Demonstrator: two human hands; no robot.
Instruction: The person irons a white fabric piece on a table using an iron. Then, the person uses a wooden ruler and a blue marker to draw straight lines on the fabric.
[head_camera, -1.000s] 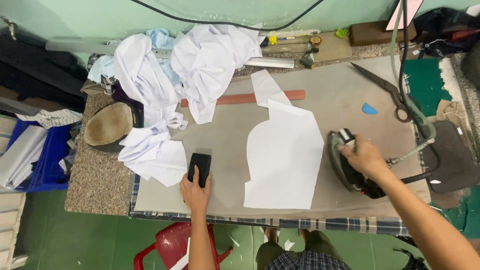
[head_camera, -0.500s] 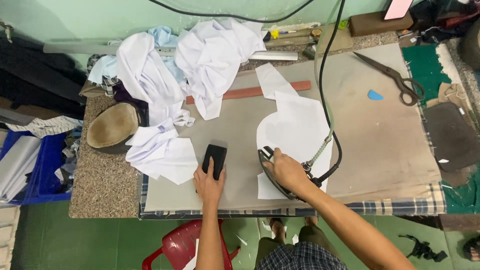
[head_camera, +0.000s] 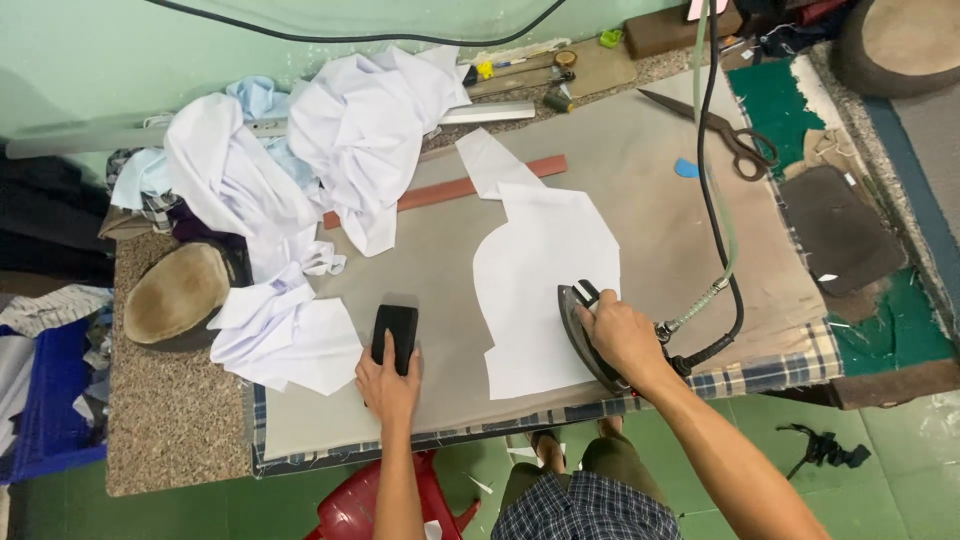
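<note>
Two hands are at work in the single head view. The right hand (head_camera: 622, 338) has its grip closed round the handle of a steam iron (head_camera: 590, 335), which rests on the near right edge of a white cut fabric piece (head_camera: 540, 285). The left hand (head_camera: 388, 385) lies flat, fingers loosely curled over a black padded block (head_camera: 396, 335) that sits on the bare pressing cloth just left of the piece — resting on it more than clasping it.

As for progress, the piece lies flat and spread, with the iron only at its near right corner; most of its area looks yet to be pressed, though no crease is clear enough to tell pressed from unpressed. A smaller white scrap (head_camera: 490, 162) lies at the far end, across a reddish wooden strip (head_camera: 450, 190).

On the tabletop (head_camera: 170, 440), a speckled stone slab, a grey pressing cloth (head_camera: 640, 200) is spread over a checked blanket. Crumpled white garments (head_camera: 330, 140) are heaped far left, a rounded pressing ham (head_camera: 180, 295) sits at the left, and scissors (head_camera: 715, 130) lie far right. The iron's cable and hose (head_camera: 715, 200) hang from above. Behind is a pale green wall; below — a green tiled floor, a red plastic stool (head_camera: 350, 510) and a blue crate (head_camera: 45, 400).
</note>
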